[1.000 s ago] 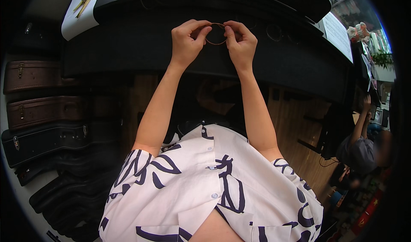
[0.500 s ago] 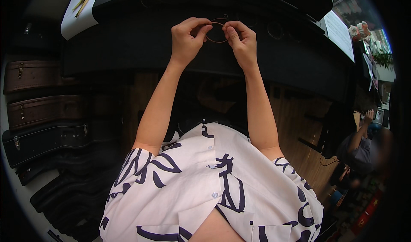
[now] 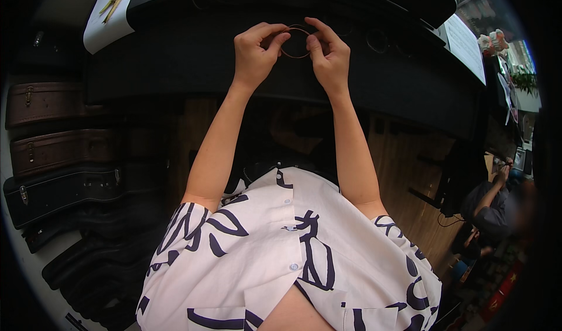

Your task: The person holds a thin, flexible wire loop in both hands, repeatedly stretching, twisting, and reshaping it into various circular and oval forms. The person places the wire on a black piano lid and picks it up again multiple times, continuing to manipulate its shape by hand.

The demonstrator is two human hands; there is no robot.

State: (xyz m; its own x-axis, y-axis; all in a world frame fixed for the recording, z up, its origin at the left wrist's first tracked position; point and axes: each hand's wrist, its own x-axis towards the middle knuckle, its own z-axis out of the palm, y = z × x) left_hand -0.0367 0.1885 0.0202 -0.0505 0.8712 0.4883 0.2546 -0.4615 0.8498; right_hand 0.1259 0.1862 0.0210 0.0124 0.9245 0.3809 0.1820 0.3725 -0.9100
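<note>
A thin, copper-coloured coiled guitar string [image 3: 297, 57] forms a ring between my two hands above the black table. My left hand [image 3: 257, 53] is closed, pinching the ring's left side between thumb and fingers. At the right side, the thumb of my right hand [image 3: 332, 58] presses against the ring, while its index finger is raised and stretched toward the far side. The other fingers of that hand are curled and partly hidden. A thin loose end of the string runs near the raised fingertip.
On the black table [image 3: 175, 67], another thin coil [image 3: 376, 41] lies right of my hands. A brass-coloured plier-like tool [image 3: 111, 6] rests on white paper [image 3: 96, 35] at far left. Instrument cases [image 3: 58, 149] are stacked at left. Another person [image 3: 492, 205] is at right.
My right index finger has lifted off the ring and stretched outward, away from the thumb. The string's curled loose end no longer stands out clearly. My left hand has stayed in place.
</note>
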